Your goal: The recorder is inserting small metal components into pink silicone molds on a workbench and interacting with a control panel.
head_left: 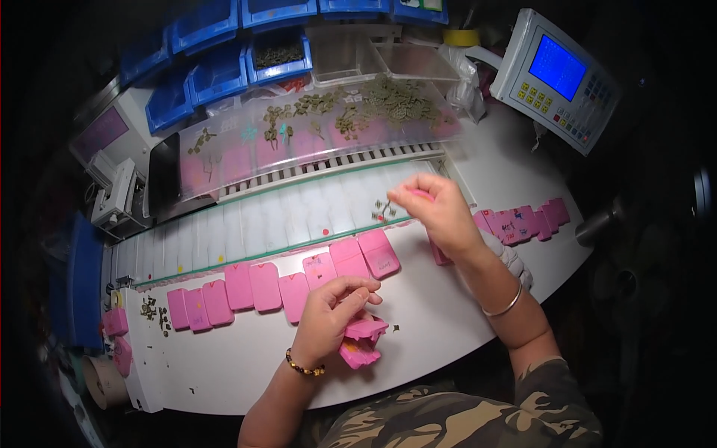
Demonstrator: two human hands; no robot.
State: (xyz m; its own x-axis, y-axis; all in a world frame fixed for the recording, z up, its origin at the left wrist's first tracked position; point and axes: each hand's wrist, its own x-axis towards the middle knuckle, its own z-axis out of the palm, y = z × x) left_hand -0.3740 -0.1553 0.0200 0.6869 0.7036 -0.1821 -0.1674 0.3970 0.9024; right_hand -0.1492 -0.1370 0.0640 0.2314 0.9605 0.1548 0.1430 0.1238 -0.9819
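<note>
A pink folded holder [362,342] sits near the white table's [246,366] front edge, clamped in the left hand [332,313]. Behind it runs a row of pink blocks [284,287], then a slotted white conveyor [261,216]. The right hand [437,209], fingers pinched together, lifts something pink, too small to identify, beside tiny brown parts [385,207].

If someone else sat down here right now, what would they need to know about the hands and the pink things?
Left hand: holds an open pink case just above the white table.
Right hand: raised over the white conveyor strip, pinching something small; a few small olive parts lie beside its fingertips.
A row of pink cases lies shut along the table edge; more pink cases sit to the right.
A heap of olive parts rests on the clear cover behind.
Whether the held case is filled cannot be told.
</note>
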